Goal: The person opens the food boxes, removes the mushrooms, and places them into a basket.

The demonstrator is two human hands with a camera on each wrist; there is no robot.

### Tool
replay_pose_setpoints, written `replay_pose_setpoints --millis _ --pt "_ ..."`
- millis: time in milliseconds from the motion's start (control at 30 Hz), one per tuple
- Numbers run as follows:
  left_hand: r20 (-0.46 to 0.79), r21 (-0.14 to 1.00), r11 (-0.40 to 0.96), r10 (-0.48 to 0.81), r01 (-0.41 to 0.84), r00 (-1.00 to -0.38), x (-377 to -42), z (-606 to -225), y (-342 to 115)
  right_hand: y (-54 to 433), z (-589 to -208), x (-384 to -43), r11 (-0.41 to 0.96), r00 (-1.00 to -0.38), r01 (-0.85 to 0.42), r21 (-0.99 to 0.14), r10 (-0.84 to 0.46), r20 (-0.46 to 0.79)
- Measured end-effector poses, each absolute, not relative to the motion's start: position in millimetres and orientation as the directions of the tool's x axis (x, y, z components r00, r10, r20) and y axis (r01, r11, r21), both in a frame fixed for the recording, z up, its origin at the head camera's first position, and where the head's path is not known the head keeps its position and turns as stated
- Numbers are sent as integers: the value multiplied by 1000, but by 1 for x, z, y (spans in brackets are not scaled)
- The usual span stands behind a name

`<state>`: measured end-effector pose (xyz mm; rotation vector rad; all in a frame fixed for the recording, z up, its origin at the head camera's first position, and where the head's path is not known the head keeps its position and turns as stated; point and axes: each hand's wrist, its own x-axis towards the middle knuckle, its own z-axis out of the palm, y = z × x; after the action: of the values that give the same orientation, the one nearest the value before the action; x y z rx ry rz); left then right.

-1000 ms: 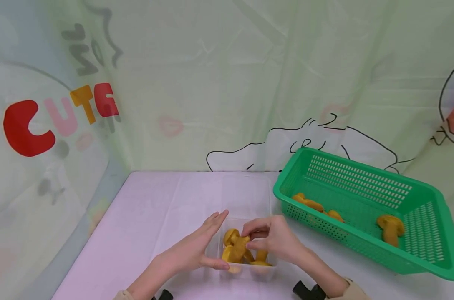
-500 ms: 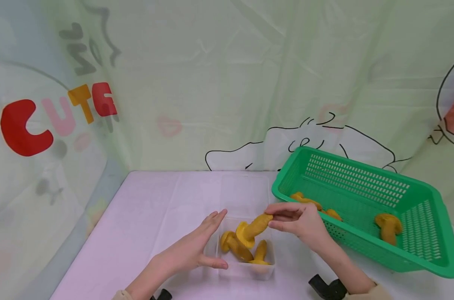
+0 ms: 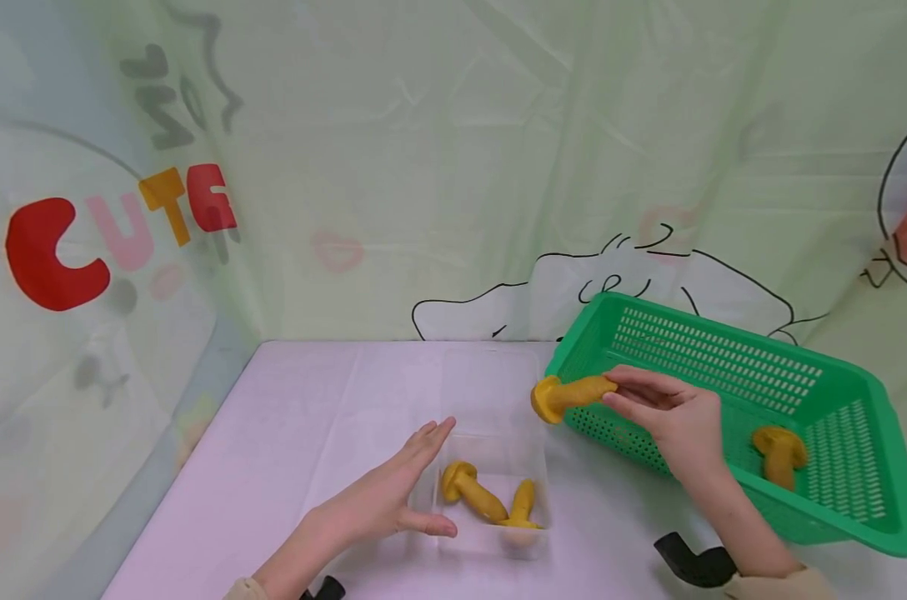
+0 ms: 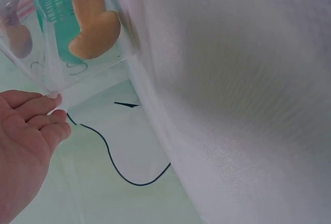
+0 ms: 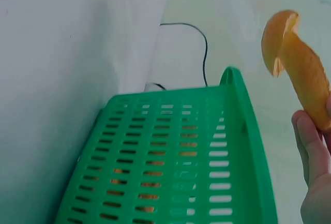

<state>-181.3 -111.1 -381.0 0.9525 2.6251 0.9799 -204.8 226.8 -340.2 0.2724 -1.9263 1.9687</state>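
My right hand [image 3: 682,425] pinches a yellow-brown mushroom [image 3: 573,394] by the end of its stem, cap pointing left, above the near left corner of a green basket [image 3: 611,429]. In the right wrist view the same mushroom [image 5: 305,74] is up beyond the basket's rim. My left hand [image 3: 382,496] is spread at the left side of a clear plastic box [image 3: 491,546], fingers straight and thumb at the near corner. Inside the box lie two mushrooms, one slanted [image 3: 479,496] and one with its cap toward me [image 3: 523,504]. The left wrist view shows fingertips right at the box's edge.
Another mushroom [image 3: 779,458] lies in the basket's right part; the right hand covers much of its left part. A faint clear sheet [image 3: 491,383] lies behind the box. A printed curtain [image 3: 393,167] hangs behind the table [image 3: 303,417]. A black curved piece [image 3: 694,562] is below the right wrist.
My right hand has lifted a mushroom out of the clear box and carried it up and right to the basket's edge. The left hand has stayed beside the box.
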Motion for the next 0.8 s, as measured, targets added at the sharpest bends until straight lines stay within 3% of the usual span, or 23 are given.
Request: replay_pose_setpoints --millis 300,400,533,633,800 --pt "55 650 566 630 507 -774 -182 -381 -112 241 -339 -211 60 -848 -372 -926 385 365" --pt "53 650 568 628 504 -776 -181 -381 -112 245 -346 -215 288 -804 -384 -877 362 471" --pt "48 653 570 626 499 -778 -181 -381 -112 264 -375 -231 520 -711 -480 -706 240 660" --pt "51 654 566 629 502 -776 -181 -381 -112 276 -393 -241 491 -675 -554 -672 207 708" --pt "49 652 570 626 500 -778 -181 -381 -112 266 -381 -232 509 -679 -535 -675 217 702"
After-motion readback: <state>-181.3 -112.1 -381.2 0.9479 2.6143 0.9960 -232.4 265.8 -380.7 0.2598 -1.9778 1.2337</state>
